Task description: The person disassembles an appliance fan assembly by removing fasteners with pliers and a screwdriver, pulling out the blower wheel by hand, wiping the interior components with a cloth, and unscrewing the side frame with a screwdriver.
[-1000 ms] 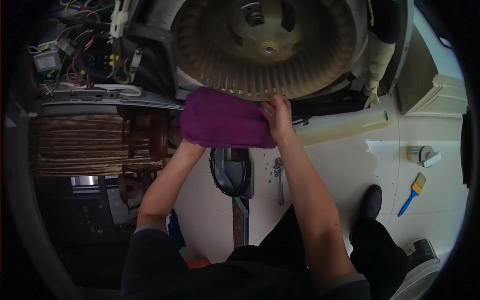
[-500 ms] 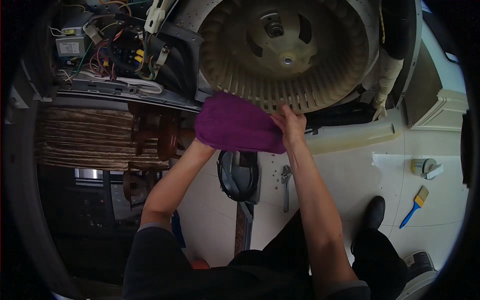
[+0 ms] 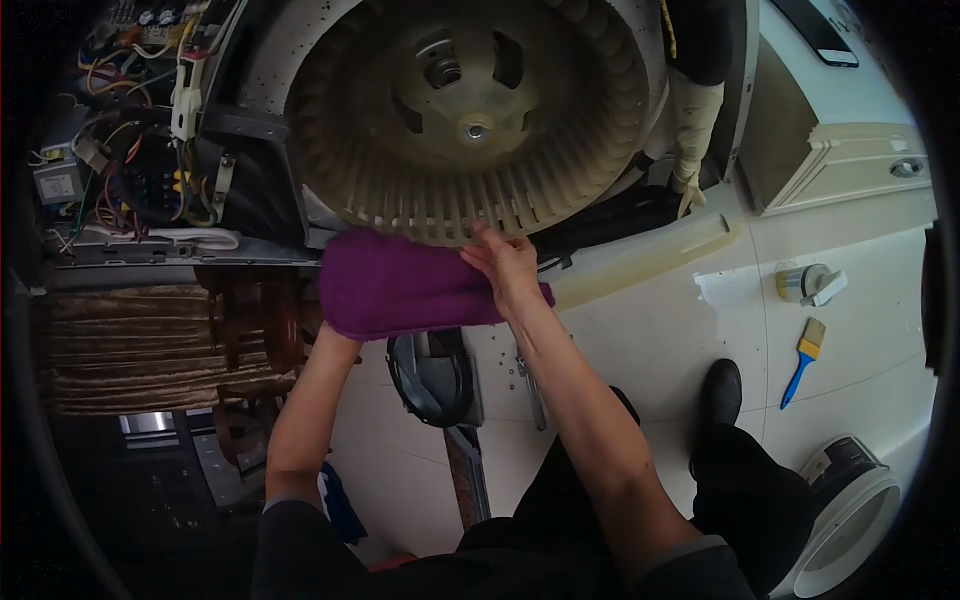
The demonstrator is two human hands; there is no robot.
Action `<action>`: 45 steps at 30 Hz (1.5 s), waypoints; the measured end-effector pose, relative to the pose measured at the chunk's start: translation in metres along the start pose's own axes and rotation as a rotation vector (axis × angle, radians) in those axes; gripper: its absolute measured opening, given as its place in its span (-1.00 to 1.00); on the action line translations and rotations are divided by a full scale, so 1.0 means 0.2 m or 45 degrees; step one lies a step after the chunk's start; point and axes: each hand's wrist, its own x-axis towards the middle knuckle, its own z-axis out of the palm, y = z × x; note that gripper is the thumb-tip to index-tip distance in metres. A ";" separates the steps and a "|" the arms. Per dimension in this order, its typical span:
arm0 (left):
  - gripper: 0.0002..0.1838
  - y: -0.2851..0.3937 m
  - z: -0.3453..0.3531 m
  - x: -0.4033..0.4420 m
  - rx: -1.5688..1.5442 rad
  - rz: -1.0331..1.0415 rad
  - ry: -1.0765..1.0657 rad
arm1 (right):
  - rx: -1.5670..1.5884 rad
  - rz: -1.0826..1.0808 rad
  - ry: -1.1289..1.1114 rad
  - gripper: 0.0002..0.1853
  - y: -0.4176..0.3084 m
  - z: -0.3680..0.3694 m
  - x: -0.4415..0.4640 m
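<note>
A purple cloth [image 3: 400,290] covers my left hand, whose fingers are hidden; only the wrist shows below it. The cloth is held against the lower left rim of a large, dusty blower fan wheel [image 3: 560,185], which sits in an opened metal housing [image 3: 265,75]. My right hand [image 3: 508,265] is bent at the wheel's bottom rim, fingertips on the blades, with part of the cloth beneath the hand and wrist. A hub with a central bolt [image 3: 474,131] shows in the wheel's middle.
Wiring and circuit parts [image 3: 120,170] lie exposed at upper left. On the floor are a black round part [image 3: 430,380], a wrench [image 3: 533,395], small nuts, a paintbrush [image 3: 803,360] and a clear container [image 3: 805,284]. A wrapped pipe [image 3: 693,130] runs right of the wheel.
The view has shifted, so the wheel, cloth and hands appear further left and lower. Both hands stay at the wheel's lower rim, the left still under the cloth.
</note>
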 end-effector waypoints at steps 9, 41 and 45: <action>-0.77 0.66 0.43 -0.04 -0.983 -1.058 0.231 | -0.129 0.101 -0.218 -0.71 -0.07 -0.12 0.02; -0.55 0.57 0.79 0.21 -2.606 -1.657 1.115 | -0.699 -0.711 0.101 -0.65 -0.71 -0.27 0.05; -0.57 0.52 0.77 0.09 -2.514 -1.641 1.143 | -0.722 -0.717 0.106 -0.63 -0.72 -0.30 0.08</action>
